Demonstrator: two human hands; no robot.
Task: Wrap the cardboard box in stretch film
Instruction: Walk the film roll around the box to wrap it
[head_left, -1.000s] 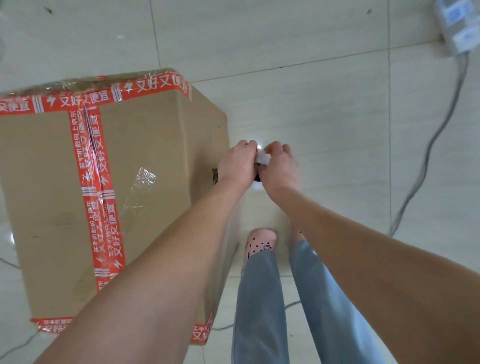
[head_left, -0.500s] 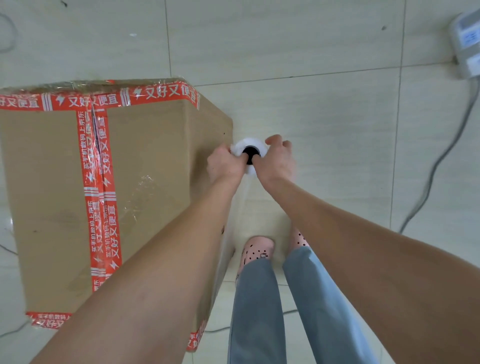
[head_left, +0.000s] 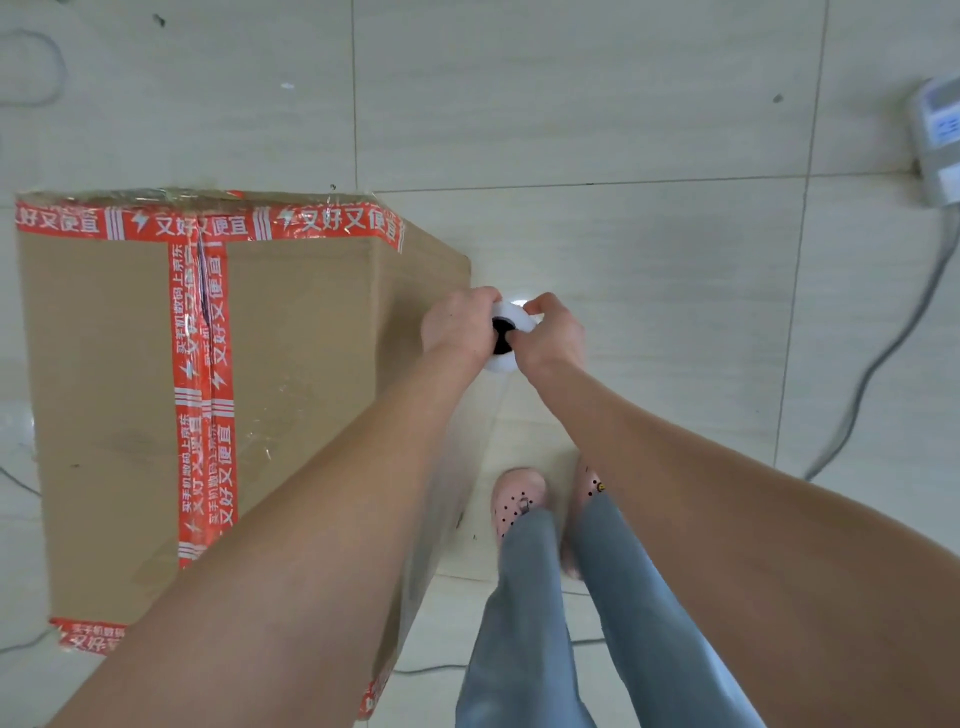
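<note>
A large cardboard box (head_left: 291, 364) sealed with red printed tape stands on the tiled floor at the left. Just off its right side, both hands hold a white roll of stretch film (head_left: 506, 338) upright, its dark core facing me. My left hand (head_left: 457, 325) grips the roll's left side, my right hand (head_left: 550, 338) grips its right side with fingers curled over the rim. A thin sheet of clear film (head_left: 467, 467) runs from the roll back along the box's right face. Most of the roll is hidden below my hands.
My feet in pink perforated shoes (head_left: 517, 501) stand right of the box. A grey cable (head_left: 883, 353) runs from a white device (head_left: 937, 140) at the far right. Thin wires lie on the floor at the left and behind my legs.
The roll has tipped so its dark core faces the camera, and both hands have shifted their hold on it. My view has moved, so the box sits lower in the frame.
</note>
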